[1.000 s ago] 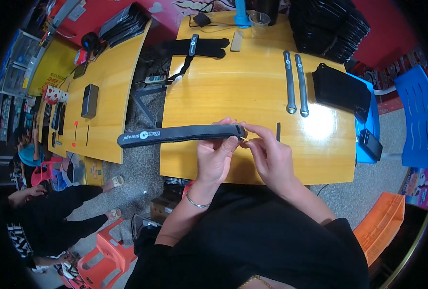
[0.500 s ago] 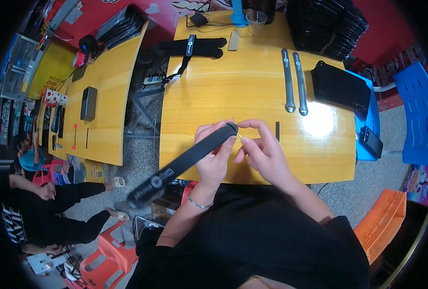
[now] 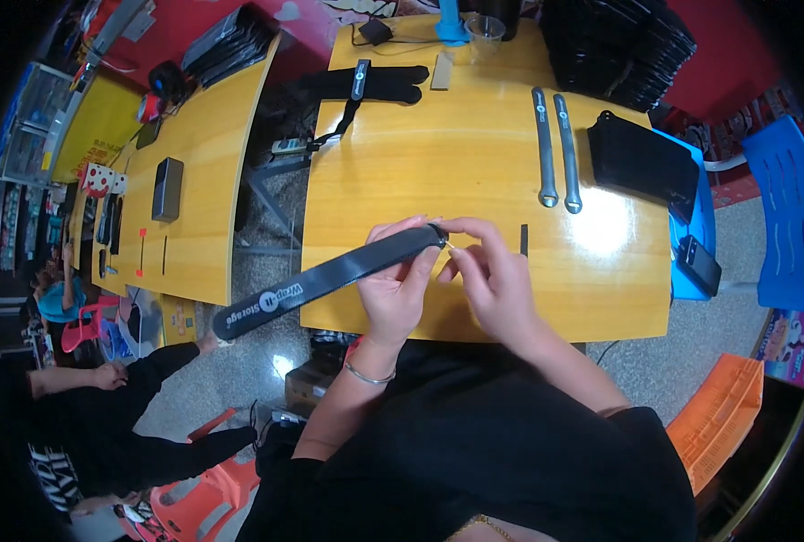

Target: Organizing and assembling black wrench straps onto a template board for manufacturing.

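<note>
A long dark grey strap (image 3: 334, 278) with pale lettering and a round emblem slants across in front of me above the near table edge. My left hand (image 3: 391, 294) is closed around its upper right end, and the lettered end hangs free to the left. At the gripped tip, my right hand (image 3: 497, 285) pinches a thin, pale, stick-like piece (image 3: 452, 246) between thumb and forefinger; its inner end is hidden at the strap's tip. A short black strip (image 3: 524, 240) lies on the table just beyond my right hand.
Two grey straps (image 3: 546, 154) lie on the yellow table (image 3: 438, 167) beside a black pouch (image 3: 641, 163). Dark straps (image 3: 388, 84), a clear cup (image 3: 485, 36) and stacked black packs (image 3: 614, 54) are farther back. Left are another table (image 3: 207, 190) and a person (image 3: 103, 434); an orange crate (image 3: 718, 420) stands right.
The strap's free end has swung up and left, so it lies flatter with its lettering turned toward me. Both hands stay at its tip. The person at left has shifted posture.
</note>
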A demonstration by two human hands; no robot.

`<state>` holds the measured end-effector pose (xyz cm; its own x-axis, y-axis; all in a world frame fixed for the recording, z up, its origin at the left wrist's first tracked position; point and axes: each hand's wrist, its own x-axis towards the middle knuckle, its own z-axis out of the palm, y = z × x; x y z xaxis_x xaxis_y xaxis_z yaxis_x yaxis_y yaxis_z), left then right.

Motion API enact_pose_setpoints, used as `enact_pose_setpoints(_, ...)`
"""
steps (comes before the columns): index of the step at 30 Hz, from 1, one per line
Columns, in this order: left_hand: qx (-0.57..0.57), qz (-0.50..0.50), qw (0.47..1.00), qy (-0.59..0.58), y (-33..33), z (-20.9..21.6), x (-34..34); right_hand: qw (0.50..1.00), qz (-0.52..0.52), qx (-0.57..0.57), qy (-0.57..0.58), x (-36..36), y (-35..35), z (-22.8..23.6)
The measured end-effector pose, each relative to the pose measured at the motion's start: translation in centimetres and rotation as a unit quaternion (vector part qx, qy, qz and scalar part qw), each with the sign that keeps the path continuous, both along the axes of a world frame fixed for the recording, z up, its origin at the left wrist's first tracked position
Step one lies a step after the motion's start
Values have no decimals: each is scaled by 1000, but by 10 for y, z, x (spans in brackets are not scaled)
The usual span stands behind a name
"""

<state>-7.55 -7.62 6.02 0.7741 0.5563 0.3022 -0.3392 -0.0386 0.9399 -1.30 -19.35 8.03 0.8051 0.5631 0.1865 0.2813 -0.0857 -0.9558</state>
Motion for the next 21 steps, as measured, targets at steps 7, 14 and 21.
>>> enact_pose_setpoints(7,-105,-26,994,-11,1,8,1,996,-16,66,-57,-2,9,1)
enact_pose_setpoints(14,-125,-25,992,23,-2,18,2,996,-23,80,-39,0,9,-8)
enact_pose_setpoints(21,-87,-35,995,40,10,13,1,992,-32,46,-113,8,6,1)
